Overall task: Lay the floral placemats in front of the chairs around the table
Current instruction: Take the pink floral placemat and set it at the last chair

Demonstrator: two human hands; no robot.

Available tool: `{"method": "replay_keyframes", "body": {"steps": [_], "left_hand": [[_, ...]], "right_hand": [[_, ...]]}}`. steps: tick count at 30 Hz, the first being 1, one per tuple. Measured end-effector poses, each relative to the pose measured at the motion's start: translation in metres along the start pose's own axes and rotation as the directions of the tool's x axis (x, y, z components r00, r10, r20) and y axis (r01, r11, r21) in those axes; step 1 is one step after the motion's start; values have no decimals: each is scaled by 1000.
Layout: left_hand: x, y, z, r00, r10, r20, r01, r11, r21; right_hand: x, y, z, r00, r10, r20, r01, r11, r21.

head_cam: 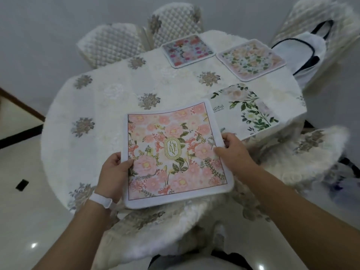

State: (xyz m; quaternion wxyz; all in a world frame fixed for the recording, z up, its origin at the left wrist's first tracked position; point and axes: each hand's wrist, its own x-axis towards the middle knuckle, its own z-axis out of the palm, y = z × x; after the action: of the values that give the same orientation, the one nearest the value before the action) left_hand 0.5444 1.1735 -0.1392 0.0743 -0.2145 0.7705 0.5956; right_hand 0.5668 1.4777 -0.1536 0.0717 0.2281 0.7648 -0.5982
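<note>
I hold a pink floral placemat (175,151) marked "GARDEN" over the near edge of the table (109,106). My left hand (115,172) grips its left edge, and my right hand (231,151) grips its right edge. Three other placemats lie on the table: a white one with green leaves (247,110) at the right, a pale pink one (251,59) at the far right, and a blue-pink one (188,50) at the far side.
Quilted chairs stand at the far side (175,22) and far left (109,43). Another chair at the far right holds a white bag (303,49). Fluffy-cushioned chairs sit at the right (303,152) and just below me (155,227). A white floral tablecloth covers the table.
</note>
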Motion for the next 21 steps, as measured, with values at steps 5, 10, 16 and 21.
{"method": "replay_keyframes", "body": {"steps": [5,10,16,21], "left_hand": [[-5,-26,-37,989,-56,-134,50,998,-49],[11,-43,-62,982,-98,-159,82,991,-102],[57,-49,-72,995,-66,-70,62,996,-61],[90,-61,-71,999,-14,-48,14,1000,-10]], "right_hand": [[15,-15,43,988,-68,139,85,989,-118],[29,-29,79,980,-74,186,113,971,-209],[48,-35,101,991,-25,129,60,959,-276],[68,-26,121,998,-3,68,26,942,-336]]}}
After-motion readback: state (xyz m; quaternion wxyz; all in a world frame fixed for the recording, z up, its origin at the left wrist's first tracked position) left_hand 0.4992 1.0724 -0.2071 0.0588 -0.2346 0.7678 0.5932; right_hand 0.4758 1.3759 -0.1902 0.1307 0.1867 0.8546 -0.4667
